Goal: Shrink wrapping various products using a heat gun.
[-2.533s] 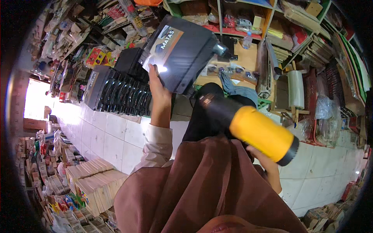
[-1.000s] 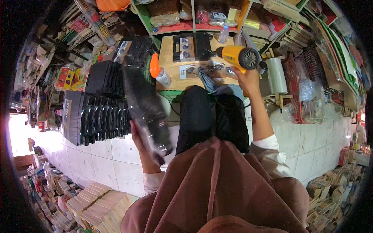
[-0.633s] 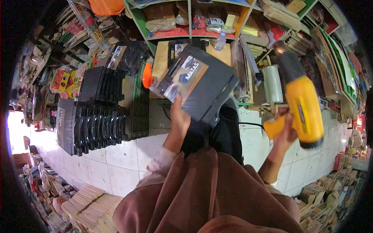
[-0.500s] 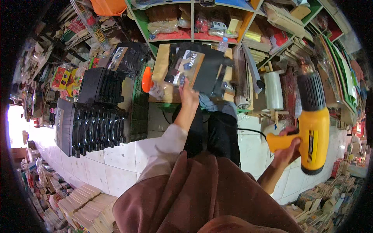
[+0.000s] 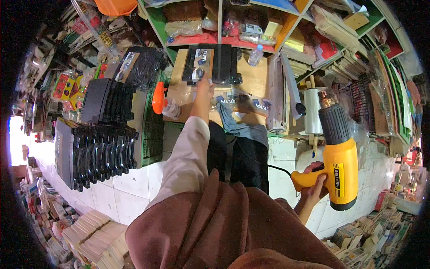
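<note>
My left hand (image 5: 204, 89) reaches forward to a flat black plastic case (image 5: 221, 62) lying at the back of the wooden table (image 5: 178, 71), its fingers gripping the front edge by the label. My right hand (image 5: 313, 190), off to the right, grips a yellow and black heat gun (image 5: 340, 166) by its handle, nozzle pointing up, a black cord trailing from it. On the table's front half lie printed labels (image 5: 260, 105) and a grey cloth (image 5: 242, 130). An orange-topped spray bottle (image 5: 161, 98) stands at the front left, a clear bottle (image 5: 255, 56) at the back right.
Stacked black cases (image 5: 96, 154) and more cases (image 5: 136, 67) sit on the left. A long grey sealing tool (image 5: 291, 89) and a plastic roll (image 5: 312, 116) are at the right. Shelves (image 5: 219, 18) rise behind; stacked paper (image 5: 92, 233) lies on the tiled floor (image 5: 125, 197).
The case in my left hand has moved forward and down onto the back of the table. The heat gun, raised in my right hand, has swung upright and moved out to the right.
</note>
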`<state>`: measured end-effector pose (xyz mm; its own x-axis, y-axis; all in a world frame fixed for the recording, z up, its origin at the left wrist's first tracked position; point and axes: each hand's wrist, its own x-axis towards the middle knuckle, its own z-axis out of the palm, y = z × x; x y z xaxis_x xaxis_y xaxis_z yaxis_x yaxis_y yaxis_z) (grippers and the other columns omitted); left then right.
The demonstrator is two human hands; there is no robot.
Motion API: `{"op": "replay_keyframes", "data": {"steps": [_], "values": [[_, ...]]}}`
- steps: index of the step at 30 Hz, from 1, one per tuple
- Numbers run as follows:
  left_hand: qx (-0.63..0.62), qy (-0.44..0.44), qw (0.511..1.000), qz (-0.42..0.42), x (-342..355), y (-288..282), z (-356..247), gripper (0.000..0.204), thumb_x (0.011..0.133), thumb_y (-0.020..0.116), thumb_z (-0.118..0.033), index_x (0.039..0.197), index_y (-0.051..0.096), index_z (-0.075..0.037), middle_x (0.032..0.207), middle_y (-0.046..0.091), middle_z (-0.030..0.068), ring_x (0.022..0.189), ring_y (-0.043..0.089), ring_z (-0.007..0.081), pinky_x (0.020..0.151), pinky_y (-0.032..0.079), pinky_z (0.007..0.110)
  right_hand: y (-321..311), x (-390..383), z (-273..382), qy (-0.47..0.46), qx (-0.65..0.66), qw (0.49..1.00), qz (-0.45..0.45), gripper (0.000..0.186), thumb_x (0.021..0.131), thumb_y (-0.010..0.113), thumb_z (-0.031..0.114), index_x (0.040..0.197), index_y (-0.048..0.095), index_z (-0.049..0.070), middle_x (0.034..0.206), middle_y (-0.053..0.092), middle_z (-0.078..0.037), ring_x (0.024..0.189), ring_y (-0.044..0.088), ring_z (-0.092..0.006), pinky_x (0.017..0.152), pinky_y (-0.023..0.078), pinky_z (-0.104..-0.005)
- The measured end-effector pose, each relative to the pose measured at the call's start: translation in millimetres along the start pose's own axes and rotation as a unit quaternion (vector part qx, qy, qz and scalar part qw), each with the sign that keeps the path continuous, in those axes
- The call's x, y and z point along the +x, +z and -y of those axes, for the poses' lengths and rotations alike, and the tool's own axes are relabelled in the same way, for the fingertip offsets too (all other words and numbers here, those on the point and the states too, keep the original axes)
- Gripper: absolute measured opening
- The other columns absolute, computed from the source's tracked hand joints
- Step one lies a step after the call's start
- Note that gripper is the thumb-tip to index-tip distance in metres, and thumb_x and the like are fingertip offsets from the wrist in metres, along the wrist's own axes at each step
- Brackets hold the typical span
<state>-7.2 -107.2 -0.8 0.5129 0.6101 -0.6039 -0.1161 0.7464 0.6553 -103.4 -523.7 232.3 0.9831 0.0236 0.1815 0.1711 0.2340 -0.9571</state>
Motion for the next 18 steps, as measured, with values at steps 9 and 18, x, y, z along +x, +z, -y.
{"op": "replay_keyframes", "data": {"steps": [9,18], "values": [[0.461,0.168,0.859,-0.144,-19.2,20.7,8.4,0.117,0.064,0.072,-0.037,0.131,-0.018,-0.002,0.127,-0.03,0.0333,0.126,-0.007,0.0478,0.103,0.009,0.049,48.9,11.0,-21.7,0.207,-0.222,0.952,0.042,0.019,0.08,0.062,0.015,0.092,0.058,0.001,0.078,0.059,-0.004,0.069,0.055,-0.0108,0.064,0.044,-0.0237],[0.505,0.142,0.84,-0.135,-34.2,28.6,16.5,0.114,0.067,0.069,-0.031,0.13,-0.02,-0.001,0.129,-0.023,0.0358,0.126,-0.008,0.0471,0.103,0.008,0.049,118.0,47.5,-84.3,0.061,-0.197,0.968,0.146,0.032,0.071,0.07,0.005,0.098,0.055,-0.003,0.096,0.059,-0.009,0.086,0.056,-0.016,0.078,0.043,-0.0278]]}}
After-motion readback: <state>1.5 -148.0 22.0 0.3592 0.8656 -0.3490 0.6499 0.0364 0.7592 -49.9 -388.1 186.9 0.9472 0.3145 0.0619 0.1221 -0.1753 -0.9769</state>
